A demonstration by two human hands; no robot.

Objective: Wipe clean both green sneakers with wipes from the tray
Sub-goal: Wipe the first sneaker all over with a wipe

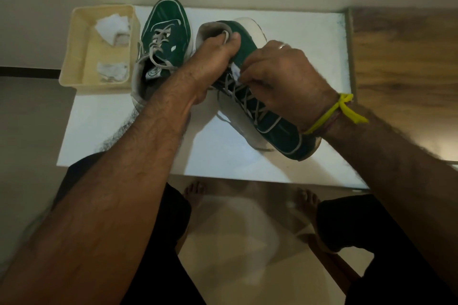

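Observation:
Two green sneakers with grey laces lie on a white table top [309,39]. The left sneaker [166,32] stands upright beside the tray, toe pointing away from me. The right sneaker [275,129] lies tilted, toe toward me. My left hand [215,54] grips its heel collar. My right hand [282,77] pinches a small white wipe [235,72] and presses it against the laces and tongue. A cream tray [74,57] at the far left holds two crumpled wipes [111,28].
The table's near edge runs just above my knees and bare feet [195,190]. A wooden surface [406,57] adjoins the table on the right. A yellow band [334,114] is tied round my right wrist. Bare white table lies behind the right sneaker.

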